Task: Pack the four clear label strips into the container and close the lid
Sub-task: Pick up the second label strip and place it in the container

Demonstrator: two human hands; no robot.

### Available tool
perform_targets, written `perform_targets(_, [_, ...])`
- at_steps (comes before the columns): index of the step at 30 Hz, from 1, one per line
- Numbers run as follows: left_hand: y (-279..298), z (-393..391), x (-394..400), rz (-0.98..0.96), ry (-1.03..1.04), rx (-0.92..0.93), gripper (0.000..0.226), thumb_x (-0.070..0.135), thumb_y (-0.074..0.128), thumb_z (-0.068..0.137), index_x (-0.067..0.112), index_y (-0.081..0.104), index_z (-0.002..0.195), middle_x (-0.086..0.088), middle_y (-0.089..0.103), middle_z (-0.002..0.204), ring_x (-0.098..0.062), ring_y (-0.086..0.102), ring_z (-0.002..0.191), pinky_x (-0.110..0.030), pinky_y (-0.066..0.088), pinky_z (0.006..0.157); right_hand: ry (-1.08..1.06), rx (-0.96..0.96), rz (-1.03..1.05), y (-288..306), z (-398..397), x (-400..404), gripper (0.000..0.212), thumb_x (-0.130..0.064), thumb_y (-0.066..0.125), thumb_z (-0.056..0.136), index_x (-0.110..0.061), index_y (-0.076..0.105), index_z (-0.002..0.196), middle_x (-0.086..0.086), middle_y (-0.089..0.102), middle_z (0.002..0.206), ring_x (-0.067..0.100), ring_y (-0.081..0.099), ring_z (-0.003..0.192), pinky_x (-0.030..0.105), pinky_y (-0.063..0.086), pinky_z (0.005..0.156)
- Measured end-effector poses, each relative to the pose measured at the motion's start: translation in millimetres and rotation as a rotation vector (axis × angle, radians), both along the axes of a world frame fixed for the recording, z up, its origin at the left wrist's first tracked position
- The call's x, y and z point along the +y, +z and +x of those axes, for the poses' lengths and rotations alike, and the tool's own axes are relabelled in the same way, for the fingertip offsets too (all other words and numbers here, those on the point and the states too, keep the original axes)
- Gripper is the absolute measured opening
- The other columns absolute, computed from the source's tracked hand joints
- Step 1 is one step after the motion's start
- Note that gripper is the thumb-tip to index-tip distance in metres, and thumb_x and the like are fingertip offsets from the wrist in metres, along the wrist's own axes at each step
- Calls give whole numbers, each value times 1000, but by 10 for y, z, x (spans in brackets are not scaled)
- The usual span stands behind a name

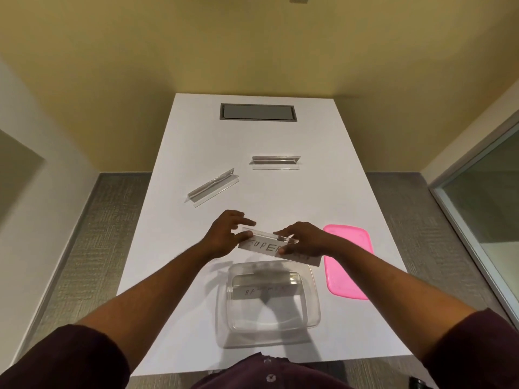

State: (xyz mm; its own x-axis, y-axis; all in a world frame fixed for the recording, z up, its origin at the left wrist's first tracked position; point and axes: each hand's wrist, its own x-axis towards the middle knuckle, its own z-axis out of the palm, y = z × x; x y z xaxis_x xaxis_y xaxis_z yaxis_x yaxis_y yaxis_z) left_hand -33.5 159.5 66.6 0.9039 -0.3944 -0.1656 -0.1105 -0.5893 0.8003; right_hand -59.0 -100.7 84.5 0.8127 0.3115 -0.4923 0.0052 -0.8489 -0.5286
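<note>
A clear label strip (262, 246) with handwritten letters hangs in the air just beyond the clear container (314, 313). My left hand (224, 234) pinches its left end and my right hand (302, 240) grips its right part. Inside the container lies another lettered strip (264, 290). Two more clear strips rest on the table farther away, one angled at the left (212, 187) and one level at the right (276, 162). The pink lid (348, 262) lies flat to the right of the container.
The white table (280, 197) has a grey recessed hatch (257, 112) at its far end. Grey carpet runs along both sides. A glass panel stands at the right.
</note>
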Motion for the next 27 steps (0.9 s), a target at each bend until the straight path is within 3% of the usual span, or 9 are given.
perform_targets(2, [-29, -27, 5, 37, -105, -26, 32, 32, 77, 83, 27, 73, 115, 6, 59, 133, -10, 57, 116, -30, 49, 98, 26, 11, 13, 13, -39, -5, 48, -39, 77, 86, -33, 67, 133, -5, 72, 124, 18, 64, 110, 35, 50, 97])
perform_targets(5, [-31, -64, -22, 122, -190, -32, 33, 33, 79, 80, 25, 75, 111, 8, 73, 114, -4, 64, 101, -24, 50, 90, 53, 13, 5, 26, -80, 13, 47, -40, 77, 86, -31, 67, 132, -6, 72, 125, 17, 63, 111, 35, 49, 97])
perform_targets(12, [-84, -224, -44, 99, -138, -37, 22, 28, 80, 79, 22, 79, 101, 6, 78, 98, -2, 69, 85, -18, 53, 74, 52, -13, -18, 10, -271, -89, 54, -43, 82, 80, -25, 66, 128, -8, 69, 125, 13, 62, 113, 32, 49, 96])
perform_targets(15, [-152, -331, -19, 86, -90, -11, 25, 30, 80, 78, 24, 79, 101, 8, 78, 98, -2, 69, 85, -23, 55, 76, 82, -64, -71, -16, -380, -170, 55, -38, 84, 76, -22, 66, 126, -6, 70, 122, 13, 61, 109, 30, 49, 91])
perform_targets(21, [-384, -705, 62, 104, -53, 21, 32, 41, 74, 76, 30, 77, 105, 14, 77, 98, 0, 68, 87, -27, 55, 81, 153, -118, -133, -187, -643, -151, 55, -42, 83, 75, -23, 67, 124, -3, 70, 120, 21, 61, 111, 39, 48, 94])
perform_targets(27, [-523, -954, 161, 194, -138, 69, 35, 41, 77, 79, 28, 73, 111, 12, 74, 110, -5, 67, 103, -28, 52, 93, 165, -111, -137, -395, -876, -31, 62, -41, 83, 77, -22, 65, 133, -4, 67, 135, 19, 57, 126, 31, 42, 101])
